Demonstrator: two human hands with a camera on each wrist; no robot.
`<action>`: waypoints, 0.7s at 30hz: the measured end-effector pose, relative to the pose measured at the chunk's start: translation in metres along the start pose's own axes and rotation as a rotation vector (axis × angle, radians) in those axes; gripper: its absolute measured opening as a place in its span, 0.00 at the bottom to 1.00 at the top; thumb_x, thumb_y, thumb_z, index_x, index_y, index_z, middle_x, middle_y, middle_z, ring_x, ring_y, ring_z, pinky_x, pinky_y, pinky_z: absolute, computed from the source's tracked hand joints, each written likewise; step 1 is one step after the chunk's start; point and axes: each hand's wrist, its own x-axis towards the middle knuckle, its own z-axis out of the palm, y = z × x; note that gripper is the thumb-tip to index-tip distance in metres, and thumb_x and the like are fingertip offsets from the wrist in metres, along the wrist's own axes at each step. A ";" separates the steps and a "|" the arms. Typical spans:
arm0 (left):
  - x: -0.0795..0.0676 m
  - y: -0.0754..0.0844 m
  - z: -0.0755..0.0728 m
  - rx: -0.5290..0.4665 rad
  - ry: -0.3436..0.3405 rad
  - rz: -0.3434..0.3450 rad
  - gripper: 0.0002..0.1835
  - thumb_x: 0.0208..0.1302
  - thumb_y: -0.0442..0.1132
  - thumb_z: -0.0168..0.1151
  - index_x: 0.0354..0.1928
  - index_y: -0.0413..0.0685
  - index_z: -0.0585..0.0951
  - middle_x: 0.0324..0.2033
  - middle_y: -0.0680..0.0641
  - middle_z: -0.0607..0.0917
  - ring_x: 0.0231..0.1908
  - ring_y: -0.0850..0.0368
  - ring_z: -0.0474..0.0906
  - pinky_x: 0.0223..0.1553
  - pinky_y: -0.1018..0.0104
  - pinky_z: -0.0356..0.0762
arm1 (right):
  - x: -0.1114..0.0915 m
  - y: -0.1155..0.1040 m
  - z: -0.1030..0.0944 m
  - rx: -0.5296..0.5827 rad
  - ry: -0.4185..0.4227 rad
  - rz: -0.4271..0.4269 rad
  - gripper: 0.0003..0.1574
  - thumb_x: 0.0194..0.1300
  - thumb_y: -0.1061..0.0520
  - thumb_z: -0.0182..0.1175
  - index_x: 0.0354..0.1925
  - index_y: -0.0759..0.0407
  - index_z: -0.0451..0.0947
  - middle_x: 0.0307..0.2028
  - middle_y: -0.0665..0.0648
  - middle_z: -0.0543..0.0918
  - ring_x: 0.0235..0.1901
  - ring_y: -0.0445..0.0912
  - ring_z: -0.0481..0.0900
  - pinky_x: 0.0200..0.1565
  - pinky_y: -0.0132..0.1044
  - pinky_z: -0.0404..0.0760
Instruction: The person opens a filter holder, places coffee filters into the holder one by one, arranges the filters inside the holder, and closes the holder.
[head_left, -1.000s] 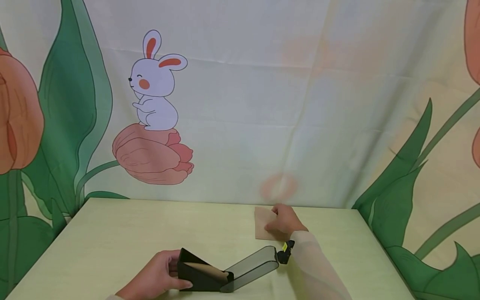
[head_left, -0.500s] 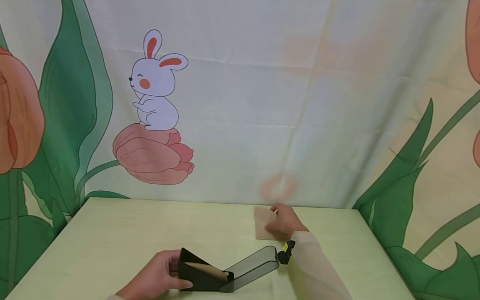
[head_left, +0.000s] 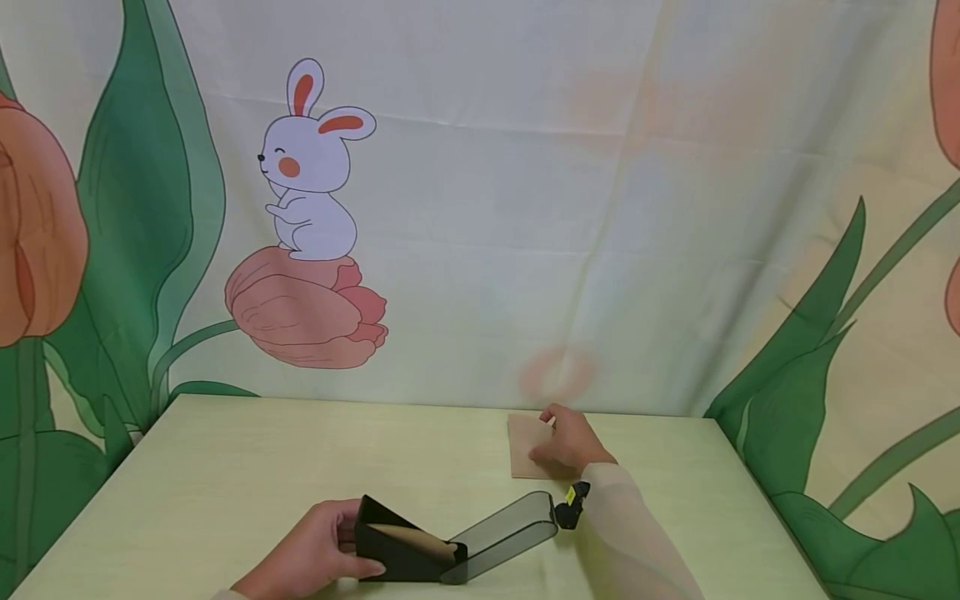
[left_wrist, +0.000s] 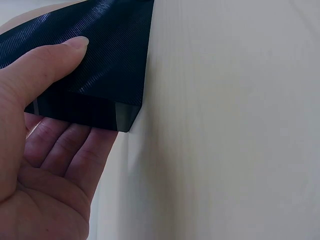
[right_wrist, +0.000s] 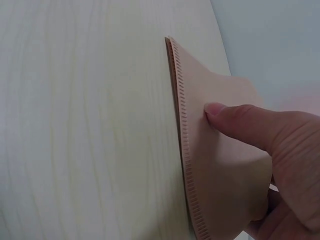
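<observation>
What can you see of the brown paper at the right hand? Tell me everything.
The brown paper looks thin and matte, with a ridged strip along one edge, where more than one layer shows. It bows slightly near the far edge of the table. The right hand pinches it, thumb on its face, fingers at the opposite side. Whether it is one folded piece or several, I cannot tell.

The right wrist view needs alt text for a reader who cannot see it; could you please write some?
A right hand, thumb on top, holds thin, layered tan sheets with a crimped edge. A pale, wood-grained table fills the left side, with a pale backdrop at upper right.
</observation>
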 end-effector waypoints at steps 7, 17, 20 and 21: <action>-0.001 0.001 0.001 -0.003 -0.001 0.002 0.24 0.54 0.36 0.79 0.53 0.41 0.83 0.49 0.43 0.89 0.48 0.50 0.87 0.47 0.66 0.86 | 0.001 0.003 0.001 0.026 0.004 -0.007 0.40 0.46 0.54 0.84 0.56 0.49 0.77 0.46 0.57 0.83 0.42 0.51 0.79 0.50 0.47 0.81; 0.000 0.000 0.000 0.002 0.002 0.006 0.24 0.54 0.36 0.79 0.53 0.40 0.82 0.49 0.44 0.89 0.47 0.52 0.87 0.47 0.66 0.86 | -0.001 0.001 0.000 0.014 0.001 0.000 0.40 0.48 0.53 0.83 0.59 0.50 0.79 0.52 0.59 0.84 0.47 0.52 0.79 0.54 0.50 0.81; -0.001 -0.001 0.000 -0.008 -0.002 0.009 0.25 0.54 0.36 0.79 0.54 0.40 0.82 0.49 0.44 0.89 0.48 0.51 0.87 0.46 0.66 0.86 | -0.003 0.000 0.000 0.019 0.001 0.004 0.40 0.47 0.53 0.83 0.58 0.51 0.79 0.51 0.59 0.84 0.46 0.52 0.79 0.54 0.50 0.81; -0.001 -0.002 0.000 -0.009 -0.002 0.008 0.25 0.54 0.36 0.79 0.54 0.40 0.82 0.49 0.44 0.89 0.48 0.51 0.87 0.46 0.66 0.86 | -0.003 0.000 0.000 0.017 0.003 0.002 0.40 0.47 0.54 0.83 0.58 0.51 0.79 0.51 0.59 0.84 0.46 0.52 0.79 0.54 0.50 0.81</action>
